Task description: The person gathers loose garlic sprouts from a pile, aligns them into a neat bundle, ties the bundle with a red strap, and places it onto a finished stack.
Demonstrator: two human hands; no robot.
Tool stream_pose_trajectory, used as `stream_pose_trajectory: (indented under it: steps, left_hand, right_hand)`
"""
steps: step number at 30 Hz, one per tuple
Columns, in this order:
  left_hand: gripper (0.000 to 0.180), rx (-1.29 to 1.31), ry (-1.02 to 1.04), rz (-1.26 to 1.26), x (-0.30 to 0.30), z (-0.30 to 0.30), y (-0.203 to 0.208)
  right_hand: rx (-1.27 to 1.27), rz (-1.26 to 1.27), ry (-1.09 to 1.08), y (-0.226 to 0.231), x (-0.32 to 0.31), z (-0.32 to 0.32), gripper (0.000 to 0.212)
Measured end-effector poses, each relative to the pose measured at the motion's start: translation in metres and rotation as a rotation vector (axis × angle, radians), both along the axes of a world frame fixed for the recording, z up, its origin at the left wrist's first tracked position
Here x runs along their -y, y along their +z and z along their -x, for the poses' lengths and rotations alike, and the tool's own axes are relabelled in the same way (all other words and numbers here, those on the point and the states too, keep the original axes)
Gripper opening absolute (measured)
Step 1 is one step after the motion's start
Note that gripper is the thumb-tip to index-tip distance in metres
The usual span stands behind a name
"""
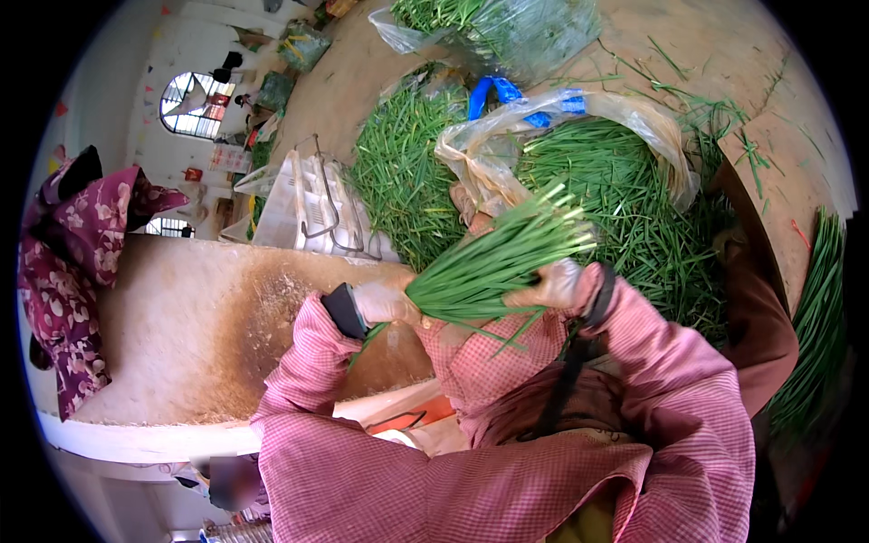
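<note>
A thick bunch of long green chives point(489, 262) lies across in front of me, its pale cut ends at the upper right and its leaf tips at the lower left. My left hand point(387, 301), in a thin translucent glove, is closed round the leafy end. Near the pale ends, my right hand point(550, 286), gloved alike, grips the lower side of the bunch. A few loose leaves dangle beneath it. Beyond the bunch, a large heap of chives point(625, 172) spills from an open clear plastic bag point(665, 127); another chive heap point(407, 163) lies to its left.
Left of me is a pale, brown-stained surface point(181, 326) with a person in purple floral clothing point(77, 271) beyond. A white crate with metal handles point(312, 204) stands near the heaps. More chives point(819, 308) lie far right, past a brown board edge point(765, 208). A filled plastic bag point(534, 36) lies farther back.
</note>
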State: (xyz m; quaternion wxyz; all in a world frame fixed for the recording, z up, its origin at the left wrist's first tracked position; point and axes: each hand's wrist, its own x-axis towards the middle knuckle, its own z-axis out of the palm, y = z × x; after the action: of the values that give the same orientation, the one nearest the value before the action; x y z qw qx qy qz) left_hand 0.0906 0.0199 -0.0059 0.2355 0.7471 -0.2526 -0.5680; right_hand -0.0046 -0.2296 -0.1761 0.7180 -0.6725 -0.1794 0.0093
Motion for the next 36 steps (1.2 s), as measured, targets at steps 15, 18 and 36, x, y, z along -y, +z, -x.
stream_pose_trajectory:
  steps: [15,18,36]
  left_hand:
    - [0.057,1.428,-0.688,-0.079,-0.003,0.012,0.031]
    - [0.06,1.674,-0.914,-0.107,0.004,0.01,0.029]
    - [0.076,1.546,-0.565,0.024,0.002,0.027,0.037]
  right_hand:
    - [-0.856,1.659,-0.081,-0.054,0.157,0.058,0.095]
    - [-0.574,1.601,-0.264,-0.02,0.163,0.046,0.126]
    - [0.756,0.787,-0.739,0.058,0.008,0.04,0.023]
